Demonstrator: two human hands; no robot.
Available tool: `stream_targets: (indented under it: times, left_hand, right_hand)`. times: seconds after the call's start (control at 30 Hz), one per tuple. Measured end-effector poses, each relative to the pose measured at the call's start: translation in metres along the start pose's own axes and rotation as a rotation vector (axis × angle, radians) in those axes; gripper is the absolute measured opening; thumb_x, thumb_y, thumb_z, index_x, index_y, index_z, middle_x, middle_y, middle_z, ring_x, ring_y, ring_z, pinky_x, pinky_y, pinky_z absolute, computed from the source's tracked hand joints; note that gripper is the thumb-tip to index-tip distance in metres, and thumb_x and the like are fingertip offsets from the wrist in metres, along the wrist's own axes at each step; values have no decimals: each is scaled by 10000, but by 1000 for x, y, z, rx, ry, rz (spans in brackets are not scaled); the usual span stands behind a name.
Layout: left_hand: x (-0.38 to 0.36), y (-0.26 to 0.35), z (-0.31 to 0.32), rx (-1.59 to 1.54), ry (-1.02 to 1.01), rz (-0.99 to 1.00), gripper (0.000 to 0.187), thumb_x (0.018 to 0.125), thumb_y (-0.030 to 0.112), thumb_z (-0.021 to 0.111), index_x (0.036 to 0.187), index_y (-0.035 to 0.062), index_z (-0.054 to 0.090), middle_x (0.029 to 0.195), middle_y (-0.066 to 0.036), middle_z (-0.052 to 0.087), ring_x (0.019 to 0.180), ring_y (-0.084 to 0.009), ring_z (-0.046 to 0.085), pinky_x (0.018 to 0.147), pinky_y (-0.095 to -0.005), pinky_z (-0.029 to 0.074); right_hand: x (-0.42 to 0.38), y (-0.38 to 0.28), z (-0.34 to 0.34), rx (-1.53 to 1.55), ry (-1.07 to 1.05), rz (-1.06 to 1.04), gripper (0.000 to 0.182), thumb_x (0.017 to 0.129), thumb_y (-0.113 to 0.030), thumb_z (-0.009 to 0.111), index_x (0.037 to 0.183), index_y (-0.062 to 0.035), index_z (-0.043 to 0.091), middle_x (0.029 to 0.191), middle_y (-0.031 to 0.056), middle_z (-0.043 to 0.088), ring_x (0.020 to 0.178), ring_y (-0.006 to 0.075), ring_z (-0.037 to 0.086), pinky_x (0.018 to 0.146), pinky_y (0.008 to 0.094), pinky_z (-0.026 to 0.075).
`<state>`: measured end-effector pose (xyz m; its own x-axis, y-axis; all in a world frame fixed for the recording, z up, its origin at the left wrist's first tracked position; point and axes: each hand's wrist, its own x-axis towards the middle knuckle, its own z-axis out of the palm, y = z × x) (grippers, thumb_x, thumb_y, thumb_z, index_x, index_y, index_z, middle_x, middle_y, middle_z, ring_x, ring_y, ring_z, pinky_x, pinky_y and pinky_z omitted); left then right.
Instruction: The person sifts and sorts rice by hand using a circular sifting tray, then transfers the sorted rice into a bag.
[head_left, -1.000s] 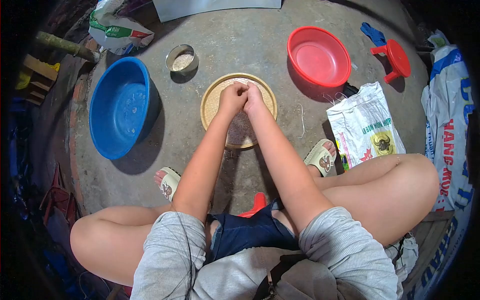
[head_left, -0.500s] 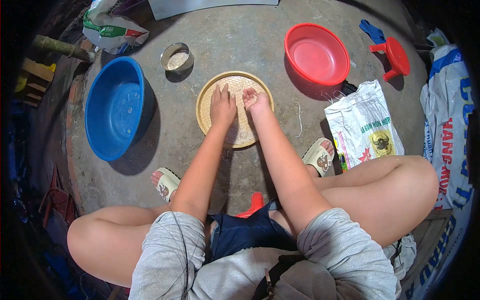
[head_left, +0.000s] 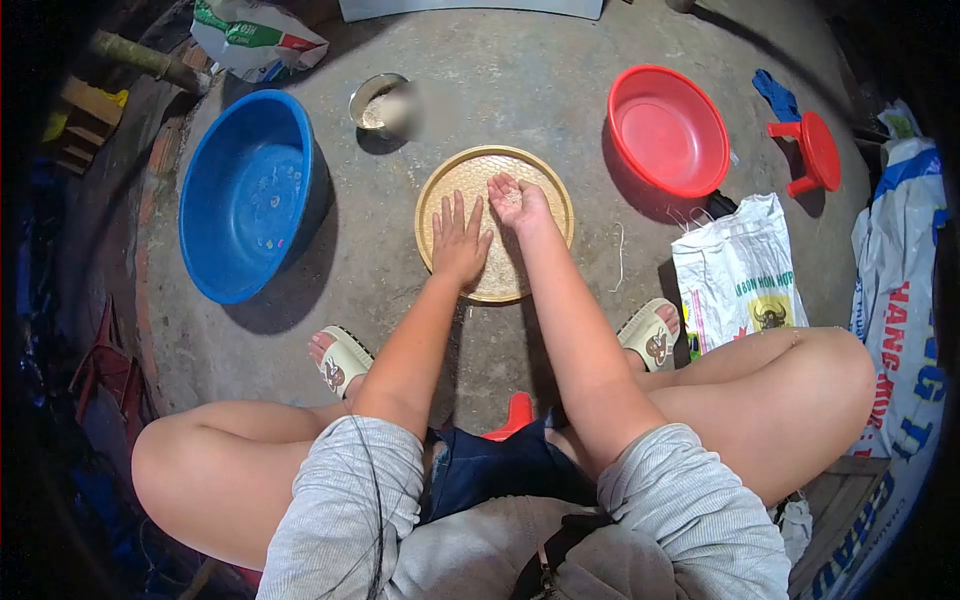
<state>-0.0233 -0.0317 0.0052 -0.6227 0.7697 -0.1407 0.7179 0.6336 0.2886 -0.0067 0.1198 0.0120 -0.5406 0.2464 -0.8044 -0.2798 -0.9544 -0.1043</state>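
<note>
A round golden tray (head_left: pixel 510 290) with a woven-looking surface and raised rim lies on the floor in front of me. Palm down over its left half is my left hand (head_left: pixel 462 240), fingers spread, with nothing in its grasp. My right hand (head_left: pixel 519 203) is turned palm up over the right half, its fingers slightly curled. Small pale grains (head_left: pixel 513 197) seem to rest in that cupped palm. Few loose grains can be made out on the tray itself.
A blue basin (head_left: pixel 245 210) stands to the left, and a metal bowl (head_left: pixel 368 92) of grain, partly blurred, beyond the tray. To the right are a red basin (head_left: pixel 668 130), a red stool (head_left: pixel 818 152), a blue glove (head_left: pixel 775 95) and a white printed sack (head_left: pixel 735 260).
My left hand's fingers have spread wider and it sits slightly lower on the tray. The right hand stays palm up. The whole view has shifted a little.
</note>
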Motion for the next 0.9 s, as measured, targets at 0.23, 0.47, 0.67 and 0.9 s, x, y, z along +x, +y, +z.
stream_targets:
  times: [0.23,0.47,0.67,0.9]
  left_hand:
    - [2,-1,-1,35,-99,-27,638,889,423,377,1429,159,163,1490,-140,-39,1368,-329,-67,1088,-470,-28]
    - [2,-5,8,84,-46,-41,596,894,426,349,1415,166,223,1485,-159,20,1369,-327,-48,1097,-463,-14]
    - [4,-3,5,100,-87,-55,610,897,399,355,1434,217,129,1491,-134,-22,1371,-310,-54,1098,-451,-24]
    - [1,-2,3,35,-26,-9,595,907,448,315,1434,238,134,1488,-147,-45,1366,-336,-76,1086,-467,-38]
  right_hand:
    - [21,15,5,-106,-8,29,318,923,-155,284,1056,64,474,1016,178,524,965,295,543,848,376,498]
    - [-20,29,137,-319,-372,-13,629,928,-357,341,1395,1,118,1432,257,127,1292,438,217,1047,509,258]
    - [-34,28,104,-992,-24,-165,705,891,-443,453,1396,-37,175,1410,269,193,1242,411,336,976,460,362]
    - [17,25,-14,-965,38,-744,273,885,-225,464,942,18,575,827,94,617,649,135,571,550,238,451]
